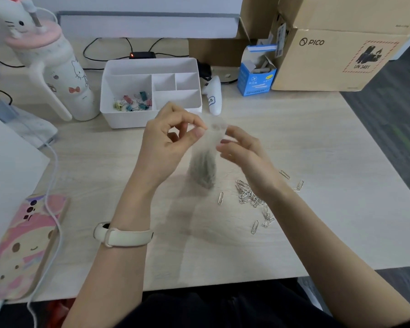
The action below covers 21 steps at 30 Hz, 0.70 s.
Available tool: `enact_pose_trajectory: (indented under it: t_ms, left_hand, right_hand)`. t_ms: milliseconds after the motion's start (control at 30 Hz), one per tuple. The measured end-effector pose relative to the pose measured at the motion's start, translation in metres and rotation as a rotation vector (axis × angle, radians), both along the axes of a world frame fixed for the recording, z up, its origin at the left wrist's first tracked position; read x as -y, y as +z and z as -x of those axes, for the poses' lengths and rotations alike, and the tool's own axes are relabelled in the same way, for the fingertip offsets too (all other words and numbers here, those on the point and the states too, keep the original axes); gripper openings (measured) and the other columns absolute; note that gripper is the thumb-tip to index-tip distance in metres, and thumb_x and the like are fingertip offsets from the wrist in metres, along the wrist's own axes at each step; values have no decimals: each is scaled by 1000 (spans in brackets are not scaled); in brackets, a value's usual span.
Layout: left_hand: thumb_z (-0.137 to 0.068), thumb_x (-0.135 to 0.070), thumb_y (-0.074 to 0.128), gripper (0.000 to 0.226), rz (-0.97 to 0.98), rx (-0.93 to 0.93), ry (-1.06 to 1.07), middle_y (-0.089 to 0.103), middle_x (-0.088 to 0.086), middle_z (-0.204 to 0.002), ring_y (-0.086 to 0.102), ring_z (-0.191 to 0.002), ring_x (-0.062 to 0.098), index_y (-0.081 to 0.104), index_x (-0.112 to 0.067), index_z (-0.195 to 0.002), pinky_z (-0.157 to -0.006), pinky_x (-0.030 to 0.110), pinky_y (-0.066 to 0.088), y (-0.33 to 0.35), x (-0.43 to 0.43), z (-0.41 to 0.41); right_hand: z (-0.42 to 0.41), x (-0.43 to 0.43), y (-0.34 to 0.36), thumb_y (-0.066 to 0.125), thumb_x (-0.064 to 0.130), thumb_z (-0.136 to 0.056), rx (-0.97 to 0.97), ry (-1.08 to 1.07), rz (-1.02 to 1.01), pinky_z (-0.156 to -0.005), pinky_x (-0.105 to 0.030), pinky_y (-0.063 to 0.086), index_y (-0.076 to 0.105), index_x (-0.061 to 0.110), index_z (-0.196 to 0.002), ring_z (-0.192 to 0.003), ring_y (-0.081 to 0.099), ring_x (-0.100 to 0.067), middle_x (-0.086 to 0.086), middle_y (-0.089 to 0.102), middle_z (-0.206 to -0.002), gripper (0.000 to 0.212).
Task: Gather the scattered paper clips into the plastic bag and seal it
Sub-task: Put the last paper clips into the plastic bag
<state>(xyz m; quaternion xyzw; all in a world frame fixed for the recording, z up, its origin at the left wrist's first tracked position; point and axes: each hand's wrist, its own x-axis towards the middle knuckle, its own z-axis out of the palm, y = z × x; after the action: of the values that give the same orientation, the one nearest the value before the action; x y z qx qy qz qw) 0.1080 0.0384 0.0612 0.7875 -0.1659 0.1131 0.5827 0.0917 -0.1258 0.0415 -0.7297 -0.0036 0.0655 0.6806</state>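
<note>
Above the pale desk our left hand pinches the plastic bag by its top edge, our right hand loosely touching it, soft and bottom-heavy, while slippery paper clips lie scattered beneath.
</note>
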Motion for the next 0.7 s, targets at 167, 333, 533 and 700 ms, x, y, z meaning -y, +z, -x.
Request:
enact_pose_trajectory:
  t_ms: [167,333,533,700]
  left_hand:
    - [-80,-11,66,21,37,62,69,46,-9,-78,43,-66,4,65,-31,-75,-57,17,35,2,3,7]
    - [-78,-11,68,18,-8,81,169,42,-9,-73,42,-62,1,64,-29,-78,-57,10,32,-7,2,15]
    - [-79,-9,66,11,-50,17,426,41,-10,-68,44,-57,0,67,-20,-83,-60,9,33,-32,-6,11]
    - [-75,-2,65,30,-88,-7,323,48,-10,-74,49,-53,7,64,-20,-99,-58,11,36,-41,10,13]
  right_hand:
    - [4,-16,-7,53,26,-83,-1,129,-61,-83,-30,44,71,23,-84,-86,61,-10,2,66,-82,18]
    - [5,-28,-21,45,16,-96,-78,197,-112,-94,-39,47,67,18,-92,-101,65,-20,-2,69,-98,23]
    - [5,-25,-39,51,10,-92,-109,24,22,-90,-34,49,66,15,-101,-96,64,-15,-8,69,-103,18]
    - [10,16,-52,55,7,-84,74,-264,478,-76,-5,40,69,12,-103,-88,58,-8,5,68,-102,24]
